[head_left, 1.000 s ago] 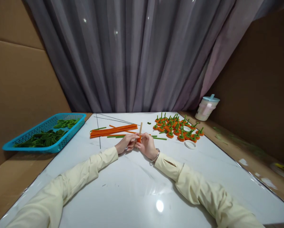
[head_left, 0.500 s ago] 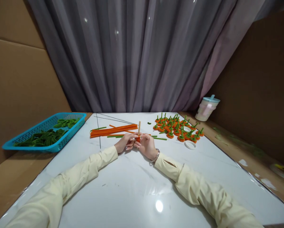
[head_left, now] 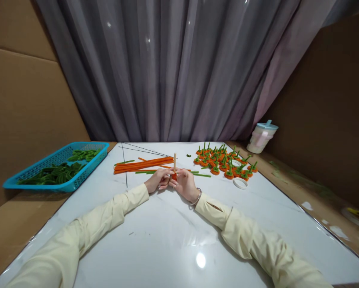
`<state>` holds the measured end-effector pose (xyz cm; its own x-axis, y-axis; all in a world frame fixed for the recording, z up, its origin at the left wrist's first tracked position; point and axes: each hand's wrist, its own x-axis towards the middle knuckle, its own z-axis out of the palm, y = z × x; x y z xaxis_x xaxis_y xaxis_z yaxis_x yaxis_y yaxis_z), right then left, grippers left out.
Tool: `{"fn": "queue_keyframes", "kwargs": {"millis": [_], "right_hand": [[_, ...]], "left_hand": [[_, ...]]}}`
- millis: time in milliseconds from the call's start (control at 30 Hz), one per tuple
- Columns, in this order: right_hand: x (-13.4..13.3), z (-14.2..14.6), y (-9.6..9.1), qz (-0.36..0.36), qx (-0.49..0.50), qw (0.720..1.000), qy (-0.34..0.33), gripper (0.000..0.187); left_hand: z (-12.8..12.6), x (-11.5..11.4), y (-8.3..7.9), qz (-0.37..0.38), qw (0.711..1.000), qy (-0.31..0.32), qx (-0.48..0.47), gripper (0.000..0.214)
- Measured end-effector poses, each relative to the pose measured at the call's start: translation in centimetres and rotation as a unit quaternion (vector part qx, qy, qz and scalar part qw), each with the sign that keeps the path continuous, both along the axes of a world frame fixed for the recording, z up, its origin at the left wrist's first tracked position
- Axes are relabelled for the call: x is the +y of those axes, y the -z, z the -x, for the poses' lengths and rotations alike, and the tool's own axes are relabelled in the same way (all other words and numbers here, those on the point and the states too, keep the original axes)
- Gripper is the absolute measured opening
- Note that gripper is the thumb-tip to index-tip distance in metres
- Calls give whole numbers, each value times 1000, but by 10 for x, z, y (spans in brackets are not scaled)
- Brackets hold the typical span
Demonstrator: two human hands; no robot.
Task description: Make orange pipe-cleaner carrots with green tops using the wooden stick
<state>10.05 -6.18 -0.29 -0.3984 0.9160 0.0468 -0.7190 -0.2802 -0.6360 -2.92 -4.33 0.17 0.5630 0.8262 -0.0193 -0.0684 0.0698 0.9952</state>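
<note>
My left hand (head_left: 159,179) and my right hand (head_left: 184,183) meet at the middle of the white table (head_left: 155,236). Between their fingertips stands an upright wooden stick (head_left: 175,159) with an orange pipe cleaner coil (head_left: 174,175) wound round its lower part. Both hands pinch this piece, fingers curled. Just behind the hands lies a bundle of straight orange pipe cleaners (head_left: 143,164) with a few green ones (head_left: 201,175) beside it.
Several finished orange-and-green pieces (head_left: 224,162) cluster at the back right, next to a white tape ring (head_left: 240,183). A blue basket (head_left: 58,166) of green pieces sits at the left. A lidded plastic cup (head_left: 261,136) stands at the far right. Cardboard walls and a grey curtain enclose the table.
The wooden stick has tilted from leaning right to nearly upright and shifted slightly left. The hands stay together in the same spot.
</note>
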Motion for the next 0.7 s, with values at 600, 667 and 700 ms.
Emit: {"fn": "queue_keyframes", "kwargs": {"millis": [600,667,700], "right_hand": [[2,-2,1,2,-16,1000,-3,17],[3,-2,2,2,-15,1000,-2,18],[4,-2,3,2,-14,1000,-2,19]], "left_hand": [[-6,-9,-5,-59,998,-11,24,30],[-6,-9,-2,-72,997,-14,30,31],[-6,-8,-1,-80,996,-16,34,31]]}}
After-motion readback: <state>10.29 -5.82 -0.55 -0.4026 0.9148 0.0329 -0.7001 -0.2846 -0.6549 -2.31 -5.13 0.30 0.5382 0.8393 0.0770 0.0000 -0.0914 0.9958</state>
